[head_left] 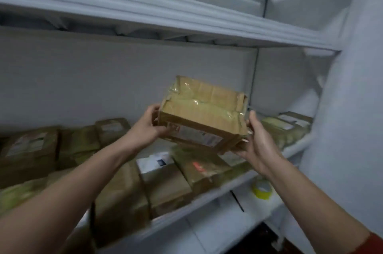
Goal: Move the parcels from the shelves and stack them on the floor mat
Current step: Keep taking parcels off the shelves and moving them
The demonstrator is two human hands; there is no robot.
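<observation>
A brown cardboard parcel (202,112) wrapped in clear tape, with a label on its near side, is held tilted in the air above the white shelf (209,195). My left hand (148,127) grips its left end, and my right hand (257,141) grips its right end from below and the side. Under it, several more brown parcels (165,181) lie packed on the shelf, some with white labels. The floor mat is out of view.
Another white shelf (165,15) runs overhead. More parcels (288,127) sit at the shelf's far right. A yellow tape roll (262,190) lies on the lower shelf below. A white wall or post (352,129) closes in the right side.
</observation>
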